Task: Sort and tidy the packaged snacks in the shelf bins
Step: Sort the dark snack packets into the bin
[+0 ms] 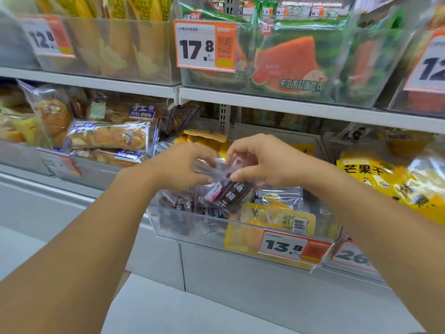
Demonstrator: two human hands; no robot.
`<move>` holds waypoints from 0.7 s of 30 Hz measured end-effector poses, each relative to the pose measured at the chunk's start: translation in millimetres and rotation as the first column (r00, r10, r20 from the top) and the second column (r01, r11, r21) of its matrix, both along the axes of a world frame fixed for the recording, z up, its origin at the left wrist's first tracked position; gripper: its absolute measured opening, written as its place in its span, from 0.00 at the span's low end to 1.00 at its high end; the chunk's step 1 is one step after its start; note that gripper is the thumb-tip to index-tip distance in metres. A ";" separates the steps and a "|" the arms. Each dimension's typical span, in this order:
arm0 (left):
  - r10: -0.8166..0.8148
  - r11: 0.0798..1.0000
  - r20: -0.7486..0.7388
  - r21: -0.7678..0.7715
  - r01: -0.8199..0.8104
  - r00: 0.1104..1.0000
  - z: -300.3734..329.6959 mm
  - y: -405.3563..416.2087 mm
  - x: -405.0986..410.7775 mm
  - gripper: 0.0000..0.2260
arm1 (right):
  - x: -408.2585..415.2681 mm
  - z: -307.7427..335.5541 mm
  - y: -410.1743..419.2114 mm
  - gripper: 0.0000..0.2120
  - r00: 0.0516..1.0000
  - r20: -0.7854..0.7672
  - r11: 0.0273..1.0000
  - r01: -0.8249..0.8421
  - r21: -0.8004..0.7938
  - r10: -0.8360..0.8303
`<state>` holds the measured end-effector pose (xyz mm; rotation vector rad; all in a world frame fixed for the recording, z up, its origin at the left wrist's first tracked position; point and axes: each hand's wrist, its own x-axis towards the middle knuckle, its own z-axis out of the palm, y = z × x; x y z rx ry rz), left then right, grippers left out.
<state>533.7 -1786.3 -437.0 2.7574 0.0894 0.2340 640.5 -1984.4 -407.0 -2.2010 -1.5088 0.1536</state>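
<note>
While you lean in over the lower shelf, both of your hands meet above the middle bin.
Left hand: your left hand (183,165) has its fingers curled onto the clear upper edge of a dark purple snack packet (226,189), pinching it from the left.
Right hand: your right hand (262,160) grips the same packet from the right, thumb on the front, fingers curled over the top.
Packet: it sits tilted, lifted just above the other packets, over the left half of the clear bin (192,225) at the front edge of the lower shelf (240,266).
Bin contents: more dark purple packets (178,203) fill the left half; yellow packets (277,218) lie in the right half, one showing a barcode.
Price tag: a tag reading 13.8 (289,247) hangs on the bin's front wall, toward its right end.
Right neighbour: a bin of yellow mango packets (385,179) stands just beside, at the shelf's right end.
Left neighbour: bread rolls in clear wrappers (108,137) lie stacked in the bin toward the left end.
Upper shelf: watermelon-printed packets (289,63) stand in a clear bin behind a 17.8 tag (204,44), with yellow packs (115,49) to their left.
</note>
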 end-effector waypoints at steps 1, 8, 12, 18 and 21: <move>-0.005 1.000 0.010 -0.003 0.006 1.000 1.8 1.4 -1.9 0.16 | -4.0 -7.4 6.1 0.09 1.000 0.023 1.000 -0.014 -0.016 0.014; 0.073 0.992 0.234 -0.113 -0.048 0.969 0.2 -3.3 -16.8 0.08 | -11.1 -48.7 25.6 0.20 1.000 0.002 0.993 -0.011 -0.121 0.011; -0.020 0.999 0.026 0.051 0.018 0.999 -2.3 -12.8 -26.9 0.20 | -6.6 -47.4 26.6 0.23 0.996 0.091 0.978 0.026 -0.205 -0.007; 0.054 0.916 0.009 0.397 -0.053 0.999 -8.4 -31.4 -16.4 0.34 | -14.5 -58.8 28.7 0.42 0.966 0.258 0.957 0.070 -0.283 0.005; 0.050 0.897 0.015 0.438 -0.052 0.999 -13.6 -40.9 -11.0 0.34 | -17.8 -66.2 29.2 0.43 0.959 0.283 0.955 0.078 -0.287 0.006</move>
